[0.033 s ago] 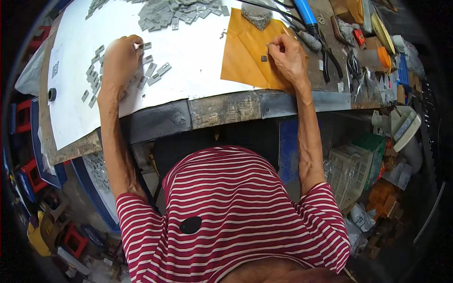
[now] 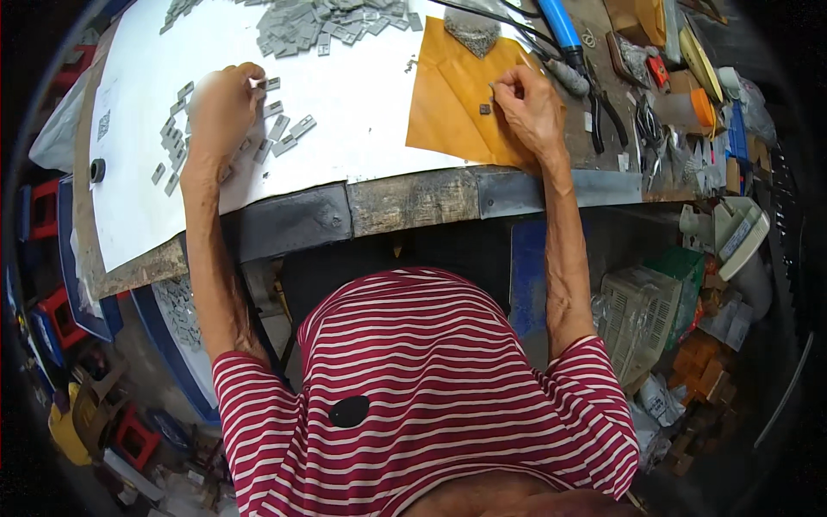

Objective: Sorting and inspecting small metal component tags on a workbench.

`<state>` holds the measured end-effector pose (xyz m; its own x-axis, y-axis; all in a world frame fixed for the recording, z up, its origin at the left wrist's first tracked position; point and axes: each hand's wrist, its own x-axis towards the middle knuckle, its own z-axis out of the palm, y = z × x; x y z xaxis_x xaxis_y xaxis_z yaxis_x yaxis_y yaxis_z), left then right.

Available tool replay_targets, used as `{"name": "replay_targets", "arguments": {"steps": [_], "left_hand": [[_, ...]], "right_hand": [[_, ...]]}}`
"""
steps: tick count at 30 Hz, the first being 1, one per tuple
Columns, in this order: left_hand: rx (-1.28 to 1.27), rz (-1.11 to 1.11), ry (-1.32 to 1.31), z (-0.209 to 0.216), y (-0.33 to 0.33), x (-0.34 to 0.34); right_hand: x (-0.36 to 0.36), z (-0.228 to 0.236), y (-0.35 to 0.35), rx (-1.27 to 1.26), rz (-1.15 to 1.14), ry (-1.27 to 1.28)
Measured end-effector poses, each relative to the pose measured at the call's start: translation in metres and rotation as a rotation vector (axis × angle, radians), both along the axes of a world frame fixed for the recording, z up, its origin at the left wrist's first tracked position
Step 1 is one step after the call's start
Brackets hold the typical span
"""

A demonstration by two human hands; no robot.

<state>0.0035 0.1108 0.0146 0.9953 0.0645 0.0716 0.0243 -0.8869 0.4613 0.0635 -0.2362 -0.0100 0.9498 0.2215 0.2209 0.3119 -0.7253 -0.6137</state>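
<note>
A person in a red-and-white striped shirt leans over a worn workbench, both bare forearms reaching up onto it. The left hand rests on a white sheet, fingers curled down among small grey flat pieces scattered just beside it; whether it grips one cannot be told. The right hand lies on an orange-brown paper sheet, thumb and forefinger pinched together on something tiny, with a small dark square piece lying on the paper just left of it. Farther back, a heap of grey pieces lines the sheet's far edge, and a blue-handled tool and pliers lie to the right.
</note>
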Motion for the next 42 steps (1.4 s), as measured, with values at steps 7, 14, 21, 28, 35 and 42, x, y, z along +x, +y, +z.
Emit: {"name": "replay_targets", "arguments": {"steps": [7, 14, 21, 28, 35, 42], "left_hand": [[-0.135, -0.118, -0.166, 0.005, -0.024, 0.023], [-0.1, -0.35, -0.249, -0.007, -0.086, 0.081], [0.189, -0.265, -0.391, -0.026, -0.123, 0.117], [0.052, -0.328, -0.524, -0.046, -0.12, 0.129], [-0.054, -0.33, -0.548, -0.052, -0.116, 0.127], [-0.322, -0.296, -0.405, -0.042, -0.114, 0.112]], "right_hand": [[0.0, -0.001, -0.002, -0.141, 0.047, -0.085], [-0.003, 0.005, 0.0, 0.041, 0.013, -0.002], [-0.003, 0.004, 0.001, -0.091, 0.032, -0.066], [0.0, 0.003, 0.003, -0.034, 0.031, -0.021], [-0.002, -0.002, 0.005, -0.06, 0.044, -0.154], [0.0, -0.003, 0.0, 0.22, -0.031, -0.03]]}}
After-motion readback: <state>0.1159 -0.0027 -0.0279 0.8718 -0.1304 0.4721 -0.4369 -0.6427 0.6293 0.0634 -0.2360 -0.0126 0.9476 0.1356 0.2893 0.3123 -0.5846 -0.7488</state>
